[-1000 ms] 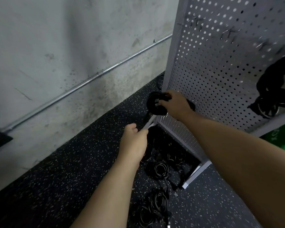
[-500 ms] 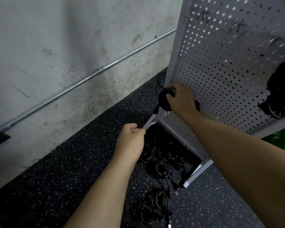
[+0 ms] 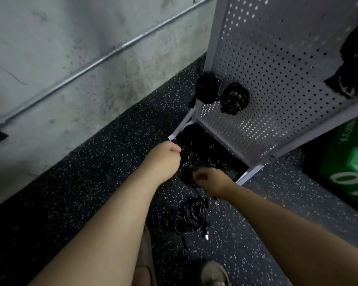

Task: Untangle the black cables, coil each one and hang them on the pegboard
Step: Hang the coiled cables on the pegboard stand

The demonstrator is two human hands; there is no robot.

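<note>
Down at the foot of the grey perforated metal pegboard (image 3: 277, 58), both hands work at floor level. My right hand (image 3: 212, 180) has its fingers curled round a small black cable coil (image 3: 186, 176), just in front of the board's white base rail (image 3: 249, 174). My left hand (image 3: 165, 159) is balled into a fist, thumb on top, right beside a thin black cable loop (image 3: 184, 156); I cannot tell whether it pinches that loop.

A heap of loose black cables (image 3: 192, 217) lies on the speckled black rubber floor (image 3: 91, 172), between my two forearms, with one pale plug end showing. Two coiled black cables (image 3: 207, 89) hang side by side near the pegboard's lower left corner. Another dark bundle (image 3: 353, 58) hangs at the far right, blurred. A green box (image 3: 351, 162) stands right of the board. A grey concrete wall (image 3: 70, 48) with a metal conduit (image 3: 91, 66) runs along the left.
</note>
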